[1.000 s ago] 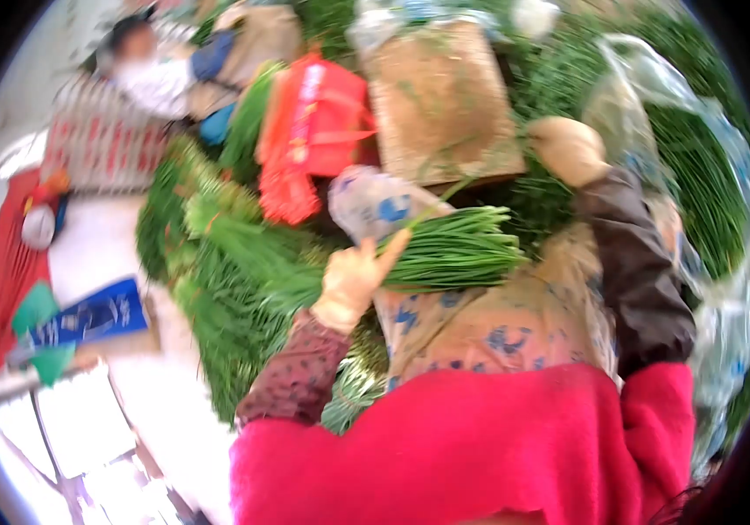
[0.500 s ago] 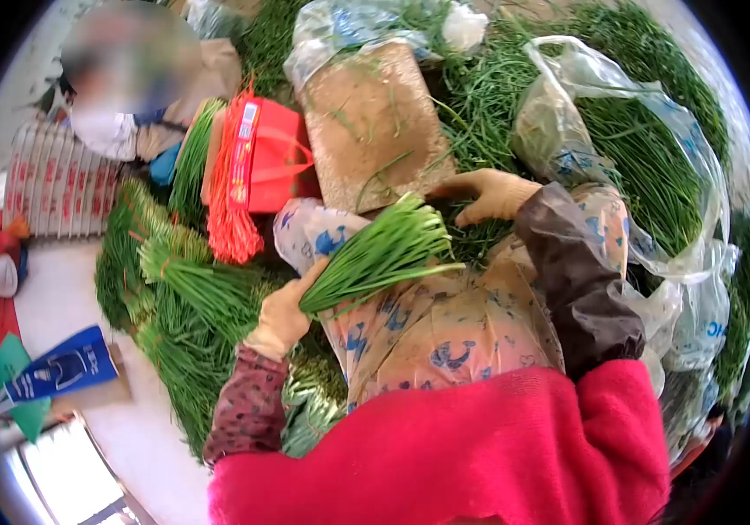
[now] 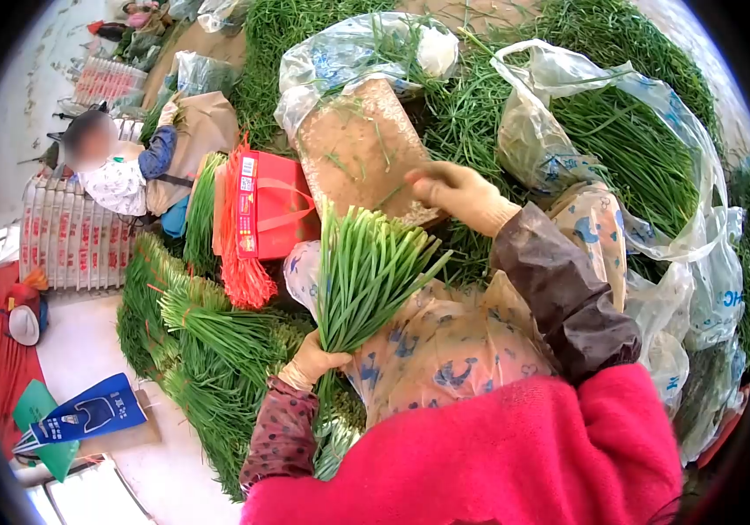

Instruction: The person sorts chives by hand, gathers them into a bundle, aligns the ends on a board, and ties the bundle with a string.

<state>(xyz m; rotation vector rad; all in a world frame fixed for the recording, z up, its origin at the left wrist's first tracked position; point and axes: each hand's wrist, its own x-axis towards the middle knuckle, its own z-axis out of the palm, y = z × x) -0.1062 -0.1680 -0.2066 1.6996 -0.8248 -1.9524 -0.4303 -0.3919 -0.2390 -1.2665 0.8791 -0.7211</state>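
Left hand (image 3: 315, 360): closed around the lower part of a chive bunch (image 3: 375, 280), thumb across the stems. Bunch stands tilted over the whale-print apron (image 3: 449, 376), pale ends fanned upward, uneven, just beside the red bag (image 3: 283, 206) and the near end of a brown board (image 3: 353, 144).

Right hand (image 3: 464, 197): over the board's near right corner, fingers half curled, apart from the bunch. Fingertips blurred; cannot tell whether they pinch a stray stalk or touch the board.

About: loose stalks scattered on the board; red strips (image 3: 248, 284) hanging beside the red bag; more chive bundles (image 3: 217, 311) heaped on the left; a loose chive pile (image 3: 462, 114) beyond the board; an open plastic bag (image 3: 558, 74) of chives on the right. Co-worker (image 3: 117, 185) seated at upper left.

Judgement: step looks like sorting or evening one handful. Next move calls for a firm left grip, without crushing the stems, and the right fingers free for the splayed ends.
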